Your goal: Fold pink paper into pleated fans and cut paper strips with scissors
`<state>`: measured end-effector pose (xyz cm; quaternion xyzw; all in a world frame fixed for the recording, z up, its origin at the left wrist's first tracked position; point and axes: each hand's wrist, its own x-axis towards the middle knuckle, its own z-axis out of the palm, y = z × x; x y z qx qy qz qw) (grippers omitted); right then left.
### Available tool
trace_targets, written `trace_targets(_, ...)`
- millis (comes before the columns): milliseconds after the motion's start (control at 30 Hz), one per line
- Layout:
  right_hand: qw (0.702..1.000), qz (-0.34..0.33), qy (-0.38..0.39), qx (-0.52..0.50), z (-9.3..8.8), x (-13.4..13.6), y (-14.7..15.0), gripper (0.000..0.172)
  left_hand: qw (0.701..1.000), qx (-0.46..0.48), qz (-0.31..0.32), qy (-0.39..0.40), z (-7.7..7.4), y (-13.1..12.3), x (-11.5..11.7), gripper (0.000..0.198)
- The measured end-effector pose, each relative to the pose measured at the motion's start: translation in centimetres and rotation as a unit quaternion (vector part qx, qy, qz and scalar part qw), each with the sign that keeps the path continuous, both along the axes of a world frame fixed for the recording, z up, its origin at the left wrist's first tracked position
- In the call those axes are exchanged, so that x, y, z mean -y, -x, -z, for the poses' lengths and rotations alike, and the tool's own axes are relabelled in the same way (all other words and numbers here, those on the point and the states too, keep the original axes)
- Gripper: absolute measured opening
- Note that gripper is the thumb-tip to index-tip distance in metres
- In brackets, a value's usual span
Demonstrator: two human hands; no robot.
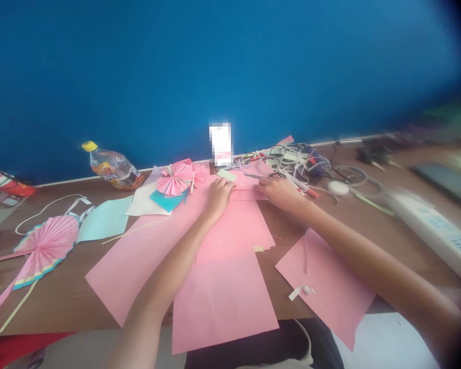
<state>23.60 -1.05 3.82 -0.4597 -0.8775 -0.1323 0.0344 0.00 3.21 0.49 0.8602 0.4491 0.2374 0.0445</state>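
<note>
My left hand (218,195) and my right hand (278,192) rest side by side on the far end of a long pink paper sheet (234,230). Both press down on a narrow fold in the paper (248,195). The left fingers are curled over the fold's left end. The right hand lies palm down with its fingers bent on the right end. More pink sheets lie under and around it: a large one (138,261) to the left, one (223,302) at the near edge and one (326,282) to the right.
Folded pink paper fans (176,179) (48,246) lie left, with pale blue paper (105,218) and a plastic bottle (113,166) on its side. Cables, paper strips and pens (303,164) clutter the back right. A white power strip (434,230) lies at the right. A blue wall stands behind the brown table (72,297).
</note>
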Motion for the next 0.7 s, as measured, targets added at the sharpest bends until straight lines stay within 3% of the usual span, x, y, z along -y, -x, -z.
trace_targets(200,1.000,-0.017,0.001,-0.017,0.43,-0.33,-0.29,0.030,0.997,0.078,0.023,0.017,0.70,0.14,-0.45,0.021)
trace_targets(367,0.999,-0.033,-0.018,-0.005,0.42,-0.31,-0.64,0.045,0.995,0.100,0.019,0.023,0.78,0.03,-0.48,0.020)
trace_targets(700,0.997,-0.062,-0.040,0.007,0.57,-0.43,-0.97,0.040,0.991,0.114,0.018,0.073,0.00,0.43,-0.63,0.021)
